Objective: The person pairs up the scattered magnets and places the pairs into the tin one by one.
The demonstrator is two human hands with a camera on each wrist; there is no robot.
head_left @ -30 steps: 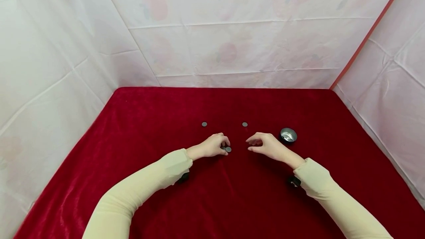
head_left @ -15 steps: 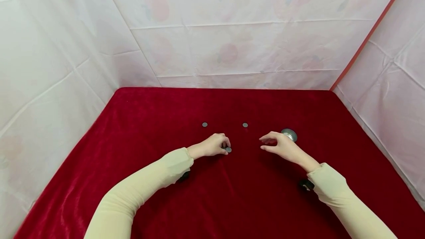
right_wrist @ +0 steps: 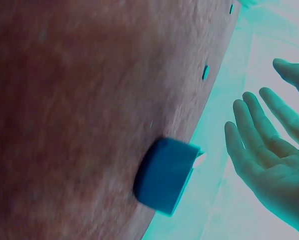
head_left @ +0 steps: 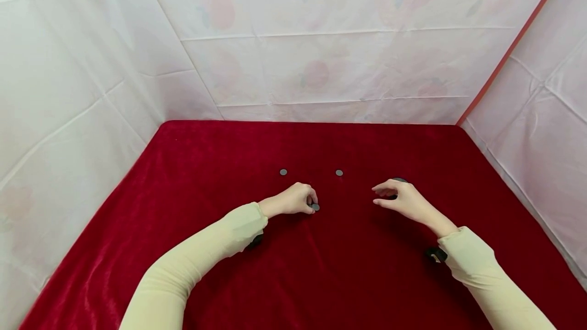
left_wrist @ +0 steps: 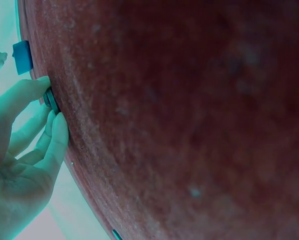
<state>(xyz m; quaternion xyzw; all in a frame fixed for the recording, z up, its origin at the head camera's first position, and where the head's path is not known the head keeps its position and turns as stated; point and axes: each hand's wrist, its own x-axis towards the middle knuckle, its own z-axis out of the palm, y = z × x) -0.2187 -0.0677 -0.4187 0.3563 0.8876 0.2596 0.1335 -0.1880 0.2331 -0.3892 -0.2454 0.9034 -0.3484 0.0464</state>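
Note:
My left hand (head_left: 295, 199) rests at the middle of the red cloth. Its thumb and fingers pinch small grey coins (head_left: 315, 207) low on the cloth. In the left wrist view these coins (left_wrist: 52, 100) look like a short stack between thumb and fingertips, partly covered. Further right, my right hand (head_left: 403, 201) hovers with fingers relaxed and nothing in them. Behind it, a small metal bowl (head_left: 400, 180) is mostly hidden. The right wrist view shows the bowl (right_wrist: 164, 175) upright on the cloth, apart from the right hand (right_wrist: 274, 155).
Two more grey coins lie flat farther back: a left coin (head_left: 283, 172) and a right coin (head_left: 339, 172). The red cloth (head_left: 302, 269) covers the table. Pale printed curtains (head_left: 321, 65) enclose the back and sides.
My right hand has moved rightward from beside the left hand to in front of the bowl, now hiding most of it. The left hand stays at the coins.

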